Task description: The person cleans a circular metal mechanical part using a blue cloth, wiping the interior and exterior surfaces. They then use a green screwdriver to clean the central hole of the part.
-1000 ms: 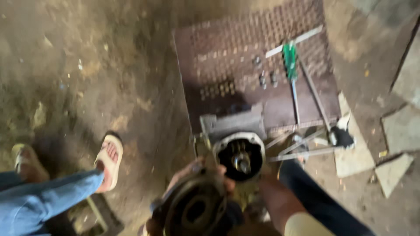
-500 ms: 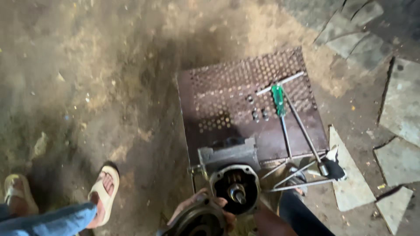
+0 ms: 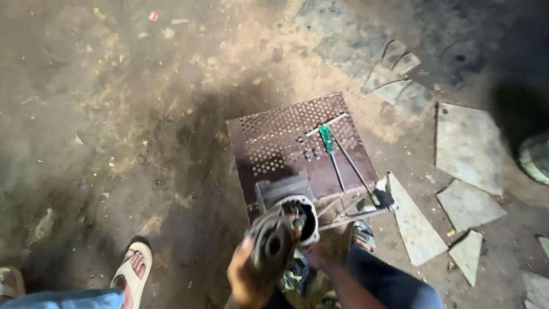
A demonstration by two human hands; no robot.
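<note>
My left hand [image 3: 245, 280] grips a round, dark metal end cover [image 3: 269, 245] and holds it up just in front of the open end of a grey motor housing [image 3: 287, 197]. My right hand [image 3: 318, 256] sits low beside the cover, under the motor's open end. Its fingers are partly hidden, so its grip is unclear. The motor rests at the near edge of a rusty perforated metal plate [image 3: 274, 134] lying on the dirt floor.
On the plate lie a green-handled screwdriver [image 3: 327, 141], a few bolts [image 3: 309, 153] and long metal rods [image 3: 355, 170]. Another person's sandalled foot [image 3: 134, 273] is at the lower left. Broken stone slabs [image 3: 466, 146] lie to the right.
My left hand has lifted the round cover from below the motor up to its open end. The view has pulled back, showing more floor.
</note>
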